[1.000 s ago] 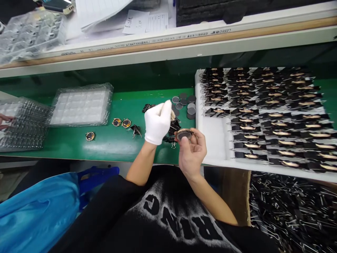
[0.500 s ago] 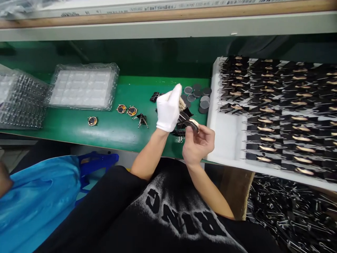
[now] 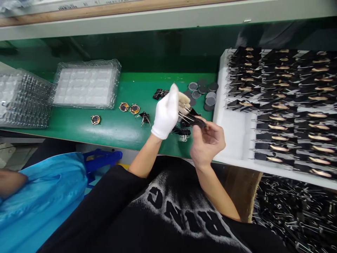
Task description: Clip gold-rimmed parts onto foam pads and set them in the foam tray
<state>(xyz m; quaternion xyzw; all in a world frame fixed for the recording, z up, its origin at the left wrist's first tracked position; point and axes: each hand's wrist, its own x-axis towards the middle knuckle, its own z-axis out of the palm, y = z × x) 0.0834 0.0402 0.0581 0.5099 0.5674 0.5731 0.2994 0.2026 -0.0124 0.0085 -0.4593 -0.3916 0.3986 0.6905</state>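
Note:
My left hand [image 3: 166, 114], in a white glove, has its fingers curled around the wire handles of a black binder clip [image 3: 194, 120]. My bare right hand [image 3: 207, 144] pinches a dark round watch case at the clip's jaw end, mostly covered by fingers and clip. More binder clips [image 3: 183, 133] lie on the green table just under my hands. Another binder clip [image 3: 145, 118] stands left of my gloved wrist, and a few sit behind the glove. Grey and clear discs [image 3: 203, 89] are scattered beyond my hands.
On the right, a white tray [image 3: 237, 128] carries rows of binder clips clamped on watch cases. Three watch heads [image 3: 134, 109] lie left. Clear plastic trays [image 3: 84, 84] are stacked farther left. A box of loose clips [image 3: 292, 211] stands below right. A person in blue [image 3: 52, 189] sits left.
Both hands stay together at the clip; my right hand has turned the watch case so its gold rim shows less. The glove's fingers now show around the wire handles. The whole view has shifted slightly.

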